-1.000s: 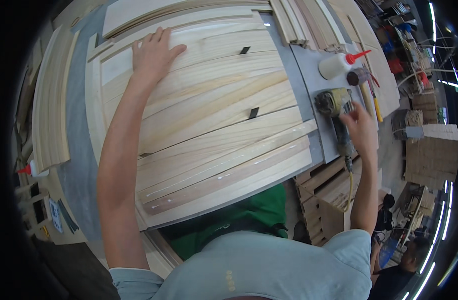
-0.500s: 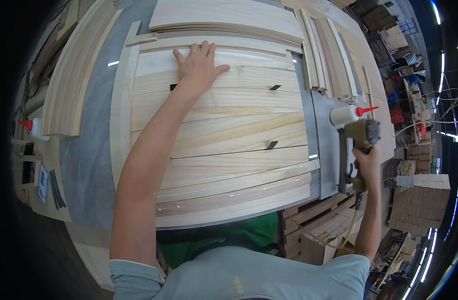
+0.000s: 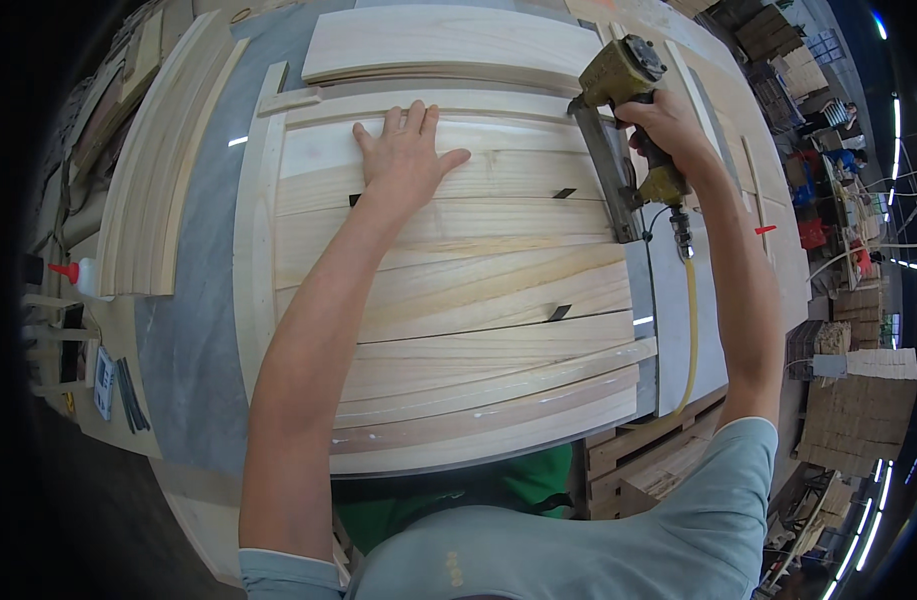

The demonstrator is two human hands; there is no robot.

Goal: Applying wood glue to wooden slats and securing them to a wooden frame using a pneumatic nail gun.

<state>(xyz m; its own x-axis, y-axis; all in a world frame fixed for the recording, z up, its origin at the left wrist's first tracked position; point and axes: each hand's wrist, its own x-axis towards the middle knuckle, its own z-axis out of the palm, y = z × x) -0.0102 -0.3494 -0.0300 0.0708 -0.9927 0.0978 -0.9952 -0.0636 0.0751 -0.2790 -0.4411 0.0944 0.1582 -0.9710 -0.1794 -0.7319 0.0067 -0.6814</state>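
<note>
A panel of pale wooden planks (image 3: 498, 285) lies flat on the table, with a narrow batten (image 3: 518, 107) across its far side. My left hand (image 3: 403, 160) rests on the far planks, fingers spread and their tips on that batten. In my right hand (image 3: 668, 125) is a brass-coloured air nail gun (image 3: 610, 85), gripped by its handle. The gun's nose is at the batten's right end; whether it touches is unclear. A yellow air hose (image 3: 691, 330) hangs from the gun. White glue streaks mark the near batten (image 3: 508, 385).
Stacked boards (image 3: 458, 45) lie beyond the panel, and long strips (image 3: 153, 180) are piled at left. A glue bottle (image 3: 86, 276) with a red tip stands far left. Another red tip (image 3: 765, 230) shows past my right forearm. Small black pieces (image 3: 559, 313) stick up between planks.
My right hand has carried the nail gun up and leftward from beside the table's right edge to the far batten's right end. My left hand stays spread on the panel.
</note>
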